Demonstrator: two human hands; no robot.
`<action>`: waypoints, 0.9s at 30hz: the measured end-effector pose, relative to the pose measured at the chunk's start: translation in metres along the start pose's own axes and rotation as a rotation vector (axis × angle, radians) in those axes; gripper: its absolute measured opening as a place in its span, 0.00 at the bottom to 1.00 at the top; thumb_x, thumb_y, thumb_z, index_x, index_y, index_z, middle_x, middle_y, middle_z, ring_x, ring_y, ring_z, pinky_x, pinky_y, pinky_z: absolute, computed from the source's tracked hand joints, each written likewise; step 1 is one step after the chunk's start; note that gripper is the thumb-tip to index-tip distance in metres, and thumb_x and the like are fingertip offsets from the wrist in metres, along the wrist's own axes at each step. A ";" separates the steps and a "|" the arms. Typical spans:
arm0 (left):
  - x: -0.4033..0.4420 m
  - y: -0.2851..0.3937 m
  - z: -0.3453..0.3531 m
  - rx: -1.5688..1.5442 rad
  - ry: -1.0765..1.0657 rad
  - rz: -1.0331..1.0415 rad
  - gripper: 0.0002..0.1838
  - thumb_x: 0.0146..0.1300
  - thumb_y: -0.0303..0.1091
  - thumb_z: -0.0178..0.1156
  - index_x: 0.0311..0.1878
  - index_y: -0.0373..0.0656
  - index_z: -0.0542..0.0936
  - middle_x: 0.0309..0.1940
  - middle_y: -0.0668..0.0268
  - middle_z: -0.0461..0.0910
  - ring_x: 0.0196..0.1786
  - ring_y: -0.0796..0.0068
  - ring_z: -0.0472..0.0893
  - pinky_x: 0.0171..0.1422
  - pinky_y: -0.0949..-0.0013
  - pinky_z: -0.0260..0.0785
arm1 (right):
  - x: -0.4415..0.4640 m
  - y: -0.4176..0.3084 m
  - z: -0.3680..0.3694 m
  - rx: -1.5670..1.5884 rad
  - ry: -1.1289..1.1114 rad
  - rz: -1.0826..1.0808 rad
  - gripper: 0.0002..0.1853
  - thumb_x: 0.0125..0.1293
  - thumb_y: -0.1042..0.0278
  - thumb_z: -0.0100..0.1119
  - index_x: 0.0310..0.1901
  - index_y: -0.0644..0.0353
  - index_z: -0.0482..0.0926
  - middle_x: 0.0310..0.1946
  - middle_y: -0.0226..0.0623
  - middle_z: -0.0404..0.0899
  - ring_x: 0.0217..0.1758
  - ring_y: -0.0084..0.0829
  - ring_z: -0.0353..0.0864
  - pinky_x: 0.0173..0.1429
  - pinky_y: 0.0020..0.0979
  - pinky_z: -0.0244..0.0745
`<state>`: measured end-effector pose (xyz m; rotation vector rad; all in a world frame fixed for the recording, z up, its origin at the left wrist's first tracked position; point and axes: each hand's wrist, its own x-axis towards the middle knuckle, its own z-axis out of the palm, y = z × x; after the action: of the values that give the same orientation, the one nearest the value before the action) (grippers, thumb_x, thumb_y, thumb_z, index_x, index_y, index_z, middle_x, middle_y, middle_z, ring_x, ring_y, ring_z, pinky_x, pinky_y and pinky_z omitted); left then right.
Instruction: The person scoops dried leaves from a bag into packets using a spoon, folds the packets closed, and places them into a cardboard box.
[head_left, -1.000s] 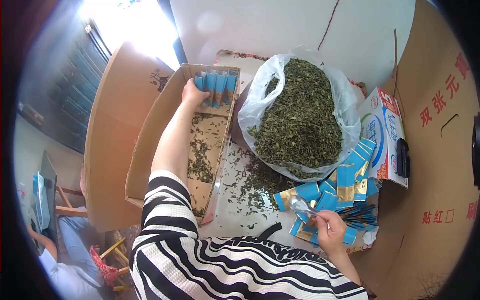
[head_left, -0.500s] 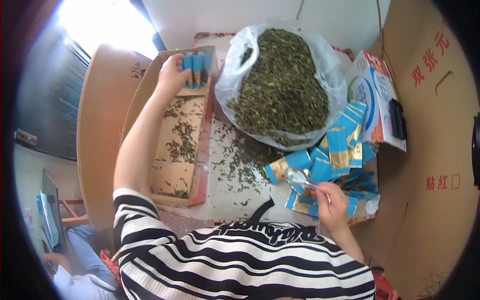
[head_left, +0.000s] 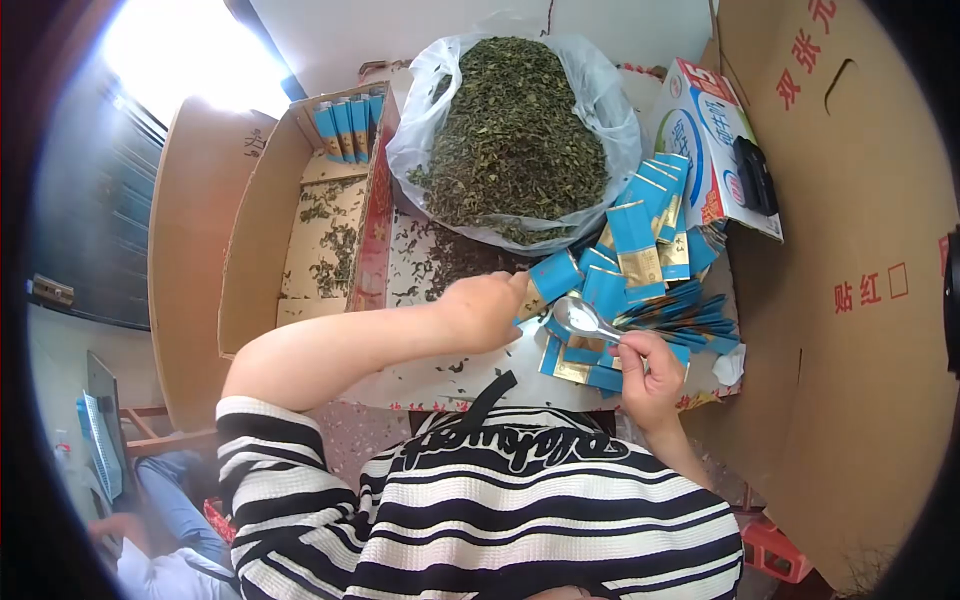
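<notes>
My left hand [head_left: 485, 312] is at the left end of a blue and gold sachet [head_left: 555, 278], its fingers closed around the gold edge. Partly hidden by the fingers, that sachet lies at the left side of a pile of similar flat sachets [head_left: 635, 240]. In my right hand [head_left: 652, 380] is a metal spoon [head_left: 588, 318], its bowl above the pile and pointing left. Behind the sachets, a white plastic bag [head_left: 620, 120] stands full of dried tea leaves [head_left: 520, 140]. Several sachets [head_left: 345, 128] stand in a row at the far end of an open cardboard box [head_left: 255, 225].
Loose leaves [head_left: 460, 262] are scattered on the table and inside the cardboard box. A printed carton [head_left: 700, 140] with a black object [head_left: 757, 175] on it stands right of the pile. Tall cardboard [head_left: 850, 300] walls the right side. Another person [head_left: 165, 555] is at lower left.
My left hand has left the row of sachets in the cardboard box and moved right and nearer to the loose sachet. The spoon stays in my right hand. The whole view has shifted slightly.
</notes>
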<state>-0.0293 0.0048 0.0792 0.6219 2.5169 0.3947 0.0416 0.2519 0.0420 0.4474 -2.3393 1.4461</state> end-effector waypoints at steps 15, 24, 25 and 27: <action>0.029 0.002 0.070 -0.310 0.522 -0.214 0.33 0.52 0.42 0.67 0.60 0.40 0.71 0.48 0.50 0.77 0.51 0.50 0.79 0.53 0.54 0.73 | -0.004 0.009 -0.007 0.062 0.003 -0.012 0.04 0.64 0.81 0.59 0.40 0.66 0.78 0.34 0.38 0.81 0.34 0.26 0.83 0.38 0.24 0.76; -0.018 -0.014 0.081 -0.498 0.771 -0.114 0.34 0.50 0.33 0.68 0.62 0.38 0.69 0.51 0.52 0.75 0.53 0.54 0.77 0.58 0.60 0.70 | 0.047 0.004 0.009 0.174 -0.073 0.148 0.04 0.67 0.77 0.57 0.41 0.67 0.78 0.32 0.36 0.82 0.34 0.26 0.84 0.39 0.24 0.76; -0.021 -0.015 0.079 -0.499 0.777 -0.113 0.34 0.50 0.33 0.68 0.62 0.38 0.69 0.51 0.52 0.75 0.53 0.54 0.77 0.58 0.60 0.70 | 0.058 0.000 0.015 0.280 -0.106 0.235 0.07 0.68 0.73 0.57 0.42 0.68 0.78 0.33 0.37 0.83 0.33 0.26 0.84 0.39 0.25 0.77; -0.027 -0.015 0.077 -0.590 0.793 -0.146 0.35 0.50 0.32 0.69 0.62 0.38 0.69 0.50 0.54 0.75 0.51 0.59 0.78 0.57 0.62 0.70 | 0.083 -0.009 0.031 0.431 -0.153 0.386 0.08 0.68 0.72 0.57 0.43 0.68 0.78 0.33 0.38 0.83 0.32 0.26 0.84 0.38 0.25 0.78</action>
<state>0.0276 -0.0101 0.0208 0.0267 2.8833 1.4925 -0.0320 0.2134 0.0735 0.2222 -2.3113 2.1871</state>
